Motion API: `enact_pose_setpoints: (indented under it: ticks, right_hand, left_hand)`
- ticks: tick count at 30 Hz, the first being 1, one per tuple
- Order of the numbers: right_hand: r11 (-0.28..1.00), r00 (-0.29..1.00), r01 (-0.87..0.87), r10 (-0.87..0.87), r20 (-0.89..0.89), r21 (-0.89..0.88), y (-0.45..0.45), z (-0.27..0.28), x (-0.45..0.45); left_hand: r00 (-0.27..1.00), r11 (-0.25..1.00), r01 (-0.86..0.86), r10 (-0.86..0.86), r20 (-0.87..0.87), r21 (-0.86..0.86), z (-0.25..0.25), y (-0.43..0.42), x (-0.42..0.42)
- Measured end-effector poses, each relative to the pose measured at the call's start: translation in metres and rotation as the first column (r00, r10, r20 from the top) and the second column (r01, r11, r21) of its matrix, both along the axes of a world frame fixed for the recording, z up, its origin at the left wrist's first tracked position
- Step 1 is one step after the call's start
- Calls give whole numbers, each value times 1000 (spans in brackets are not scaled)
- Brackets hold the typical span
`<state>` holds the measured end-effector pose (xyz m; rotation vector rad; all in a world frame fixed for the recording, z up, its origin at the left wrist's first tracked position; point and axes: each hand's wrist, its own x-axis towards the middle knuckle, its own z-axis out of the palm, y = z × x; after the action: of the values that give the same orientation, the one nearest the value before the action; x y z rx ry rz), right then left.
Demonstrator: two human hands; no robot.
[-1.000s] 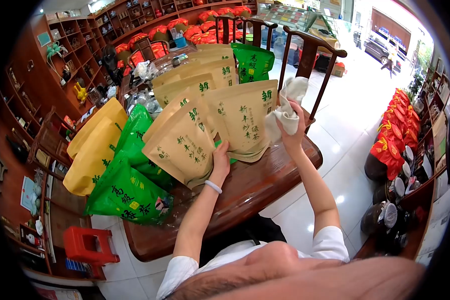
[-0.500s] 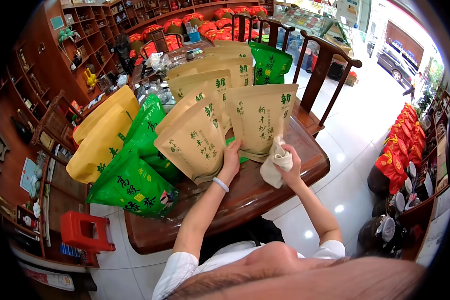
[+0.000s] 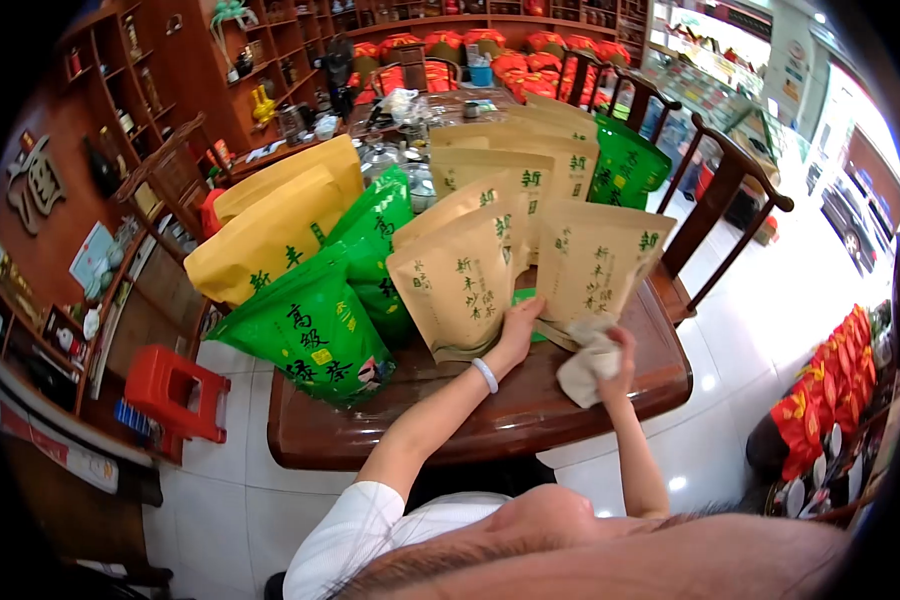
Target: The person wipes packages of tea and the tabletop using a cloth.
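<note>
My left hand [image 3: 519,327] grips the lower left edge of a brown paper tea pouch [image 3: 602,262], which stands upright with green and black lettering. In my right hand [image 3: 618,368] is a bunched off-white cloth [image 3: 590,362], held against the bottom right of that pouch. Left of it, another brown tea pouch [image 3: 458,290] leans close to my left wrist, which wears a pale bracelet [image 3: 485,375]. More brown pouches [image 3: 485,170] stand in rows behind. A small patch of green [image 3: 525,297] shows between the two front pouches.
Green tea bags [image 3: 315,325] and yellow bags [image 3: 280,225] stand on the left of the dark wooden table [image 3: 450,430]; another green bag [image 3: 625,165] is at the back right. A wooden chair [image 3: 720,190] stands right, a red stool [image 3: 175,390] left. Red-covered jars [image 3: 820,390] line the right.
The camera view has swung left, so the table and bags appear further right. My left hand keeps its hold on the pouch. The cloth in my right hand has shifted slightly along the pouch's bottom.
</note>
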<state>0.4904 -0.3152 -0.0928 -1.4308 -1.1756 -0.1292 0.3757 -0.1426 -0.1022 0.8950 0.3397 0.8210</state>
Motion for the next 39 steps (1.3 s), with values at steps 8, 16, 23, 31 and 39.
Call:
enact_pose_setpoints:
  ticks: [8, 16, 23, 31, 39]
  right_hand:
    - [909, 549, -417, 244, -800, -10, -8, 38, 73]
    - [837, 683, -468, 139, -717, -284, 23, 34, 76]
    - [945, 861, -241, 102, -499, -223, 44, 11, 61]
    - [991, 920, -57, 4, -393, -122, 48, -12, 60]
    - [999, 869, -1, -17, -495, -37, 57, -31, 83]
  left_hand:
    - [971, 980, 27, 21, -239, 195, 17, -18, -23]
    - [825, 896, -249, 395, -404, 367, -2, -51, -158]
    - [604, 661, -327, 696, -388, 675, 3, -35, -166]
    - [598, 632, -308, 710, -372, 711, -3, -24, -173]
    - [682, 659, -350, 666, -302, 666, -22, -16, -165]
